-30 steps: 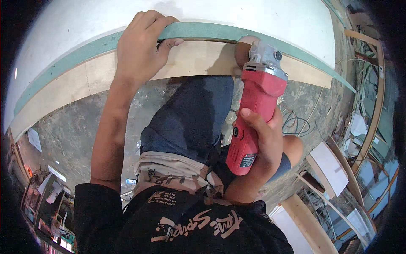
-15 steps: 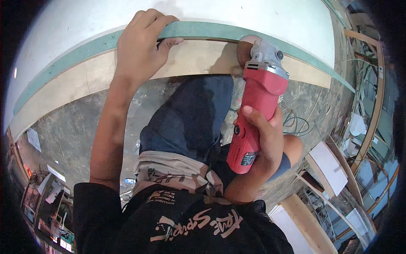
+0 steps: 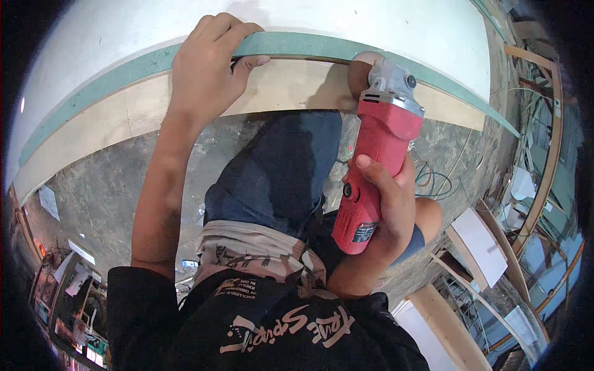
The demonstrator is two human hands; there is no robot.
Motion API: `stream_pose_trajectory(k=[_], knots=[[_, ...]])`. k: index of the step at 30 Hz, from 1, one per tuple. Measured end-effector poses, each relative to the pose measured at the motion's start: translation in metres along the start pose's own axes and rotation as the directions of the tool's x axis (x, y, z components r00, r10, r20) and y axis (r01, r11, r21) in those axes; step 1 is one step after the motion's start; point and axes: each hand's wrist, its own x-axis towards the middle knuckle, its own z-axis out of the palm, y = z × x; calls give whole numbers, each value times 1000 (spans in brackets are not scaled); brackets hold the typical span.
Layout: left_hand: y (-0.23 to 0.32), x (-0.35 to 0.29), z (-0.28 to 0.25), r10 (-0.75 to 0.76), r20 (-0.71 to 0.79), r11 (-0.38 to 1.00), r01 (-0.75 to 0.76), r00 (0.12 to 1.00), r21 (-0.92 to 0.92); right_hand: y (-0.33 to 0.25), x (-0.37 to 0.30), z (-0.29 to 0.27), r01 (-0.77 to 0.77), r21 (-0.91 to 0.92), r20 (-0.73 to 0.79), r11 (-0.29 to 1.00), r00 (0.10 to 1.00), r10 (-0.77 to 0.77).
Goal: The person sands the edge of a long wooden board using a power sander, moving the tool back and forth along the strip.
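My right hand (image 3: pixel 387 201) grips the body of a red angle grinder (image 3: pixel 377 157) with a grey metal head. Its disc end (image 3: pixel 362 68) touches the green edge strip (image 3: pixel 297 46) of a large white panel (image 3: pixel 185 25). My left hand (image 3: pixel 207 68) lies over that green edge to the left of the grinder, fingers curled onto the panel top, thumb on the strip. Below the strip runs a pale wooden board (image 3: pixel 284 86). My knee in blue trousers (image 3: pixel 284 161) sits under the panel edge.
The concrete floor (image 3: pixel 105 185) is dusty, with loose cables (image 3: pixel 433 182) coiled at the right. White boards (image 3: pixel 486 244) and wooden strips (image 3: pixel 544 161) lean at the right. Scraps and clutter lie at the lower left (image 3: pixel 68 278).
The grinder has shifted very slightly along the green edge; both hands keep their hold and place.
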Motion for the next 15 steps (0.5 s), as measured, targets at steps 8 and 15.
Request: stream_pose_trajectory(k=[8, 15], knots=[[-2, 2, 1, 30, -41, 999, -30, 999, 13, 0, 2, -1, 3, -18, 31, 1000, 1000, -2], [-2, 0, 2, 21, -27, 1000, -21, 999, 7, 0, 1, 2, -6, 23, 0, 1000, 1000, 6]])
